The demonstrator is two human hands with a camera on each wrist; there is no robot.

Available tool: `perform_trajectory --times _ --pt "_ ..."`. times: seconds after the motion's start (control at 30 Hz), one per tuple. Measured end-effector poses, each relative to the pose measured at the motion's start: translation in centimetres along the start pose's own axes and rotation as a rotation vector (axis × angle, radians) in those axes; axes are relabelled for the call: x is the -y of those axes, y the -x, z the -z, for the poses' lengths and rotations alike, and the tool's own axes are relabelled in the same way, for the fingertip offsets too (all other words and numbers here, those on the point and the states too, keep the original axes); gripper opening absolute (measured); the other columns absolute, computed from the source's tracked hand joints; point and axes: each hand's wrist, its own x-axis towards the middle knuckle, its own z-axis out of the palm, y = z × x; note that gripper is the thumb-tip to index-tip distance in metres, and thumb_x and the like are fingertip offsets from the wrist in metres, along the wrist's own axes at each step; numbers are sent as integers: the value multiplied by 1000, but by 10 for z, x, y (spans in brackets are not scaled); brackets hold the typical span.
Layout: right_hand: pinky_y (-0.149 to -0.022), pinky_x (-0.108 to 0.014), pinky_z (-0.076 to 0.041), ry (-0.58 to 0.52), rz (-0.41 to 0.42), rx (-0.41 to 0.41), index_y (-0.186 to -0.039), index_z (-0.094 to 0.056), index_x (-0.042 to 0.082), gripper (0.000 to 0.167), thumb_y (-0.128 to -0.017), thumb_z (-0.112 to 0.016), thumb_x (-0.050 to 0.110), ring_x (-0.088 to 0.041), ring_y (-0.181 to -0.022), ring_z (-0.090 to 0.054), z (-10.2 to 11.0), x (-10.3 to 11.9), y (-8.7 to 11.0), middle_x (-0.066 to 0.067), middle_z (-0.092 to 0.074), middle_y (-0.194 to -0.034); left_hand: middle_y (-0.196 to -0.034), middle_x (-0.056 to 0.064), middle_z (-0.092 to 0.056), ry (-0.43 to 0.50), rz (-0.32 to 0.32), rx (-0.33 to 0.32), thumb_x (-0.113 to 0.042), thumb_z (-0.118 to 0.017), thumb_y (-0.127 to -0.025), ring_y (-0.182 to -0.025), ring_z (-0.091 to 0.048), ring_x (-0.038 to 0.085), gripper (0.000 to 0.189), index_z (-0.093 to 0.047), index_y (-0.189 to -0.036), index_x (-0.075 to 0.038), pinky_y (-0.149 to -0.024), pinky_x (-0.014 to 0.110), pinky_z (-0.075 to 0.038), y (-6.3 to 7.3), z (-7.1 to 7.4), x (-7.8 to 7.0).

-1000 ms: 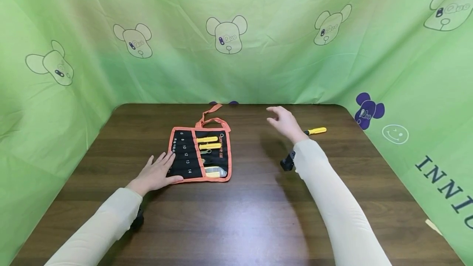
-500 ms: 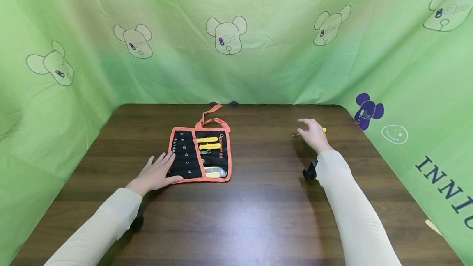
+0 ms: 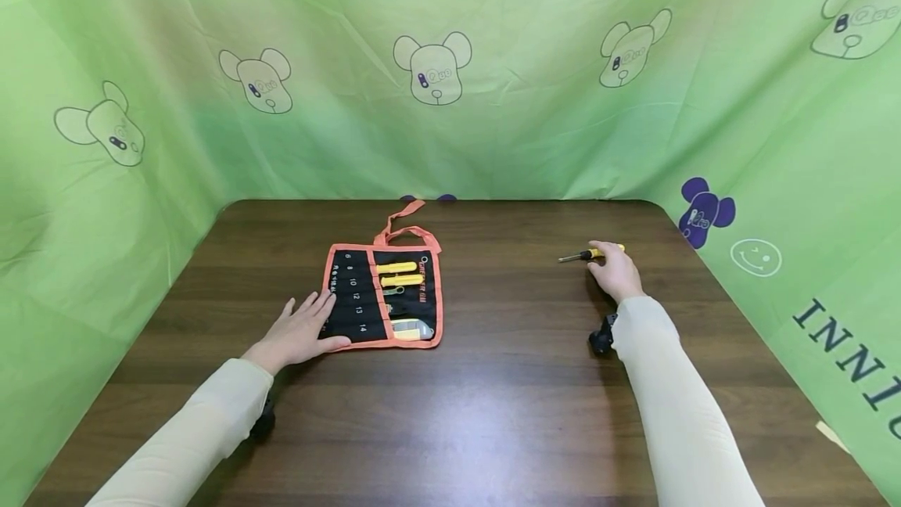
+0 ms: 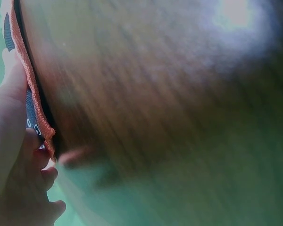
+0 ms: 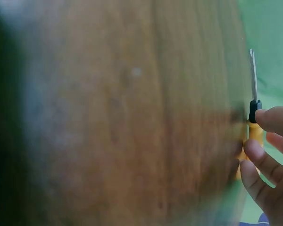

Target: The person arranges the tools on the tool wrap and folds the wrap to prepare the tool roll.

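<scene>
A black tool roll with orange edging lies spread on the table, left of centre in the head view. My left hand rests on its left part, fingers extended; the left wrist view shows that hand along the orange edge. Yellow-handled tools and a yellow-and-grey cutter-like tool sit in the roll's pockets. At the right, my right hand holds a screwdriver with a yellow-and-black handle. In the right wrist view, thumb and fingers close about the screwdriver's handle, its metal shaft sticking out.
The brown wooden table runs up to a green patterned curtain at the back and sides. Orange tie straps trail from the roll's far edge. A small pale object lies at the right edge.
My right hand has moved right and down onto the screwdriver and taken hold of its handle. The left hand and the tool roll stay in place.
</scene>
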Motion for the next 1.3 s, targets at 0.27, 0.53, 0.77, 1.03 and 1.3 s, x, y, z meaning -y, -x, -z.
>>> perform_trajectory --times 0.27,0.53,0.77,1.03,1.3 --pt "-87 -60 -34 11 -40 40 -135 -41 0 48 -89 -53 7 -50 -115 -38 3 -3 -1 -30 -39 -133 -149 19 -19 -5 2 -1 -69 -45 -81 -135 -14 37 96 -23 -145 0 -104 59 -5 -1 1 -2" --pt "-85 -57 -36 29 -22 -21 -125 -51 -6 37 -88 -53 3 -47 -107 -43 2 -1 5 -28 -40 -120 -148 20 -20 -9 -18 -17 -63 -49 -84 -134 -17 38 91 -25 -144 2 -103 60 -6 3 4 -4" --pt "-77 -56 -38 35 -31 -48 -108 -60 -4 23 -86 -58 3 -47 -93 -48 1 -3 8 -26 -37 -110 -148 20 -21 -11 -22 -21 -61 -49 -85 -134 -17 38 89 -25 -144 2 -103 60 -7 3 4 -5" --pt "-70 -56 -40 70 -26 -2 -102 -58 4 19 -86 -63 12 -47 -94 -50 4 -9 9 -27 -51 -112 -148 20 -20 -11 -16 -11 -62 -48 -84 -134 -17 38 90 -24 -144 1 -103 60 -6 3 5 -5" --pt "-62 -45 -42 49 22 -32 -111 -63 10 25 -90 -61 23 -26 -66 -65 9 6 5 -19 -64 -100 -148 20 -19 -9 -8 -10 -63 -48 -84 -135 -16 38 91 -24 -144 1 -103 60 -6 4 5 -4"
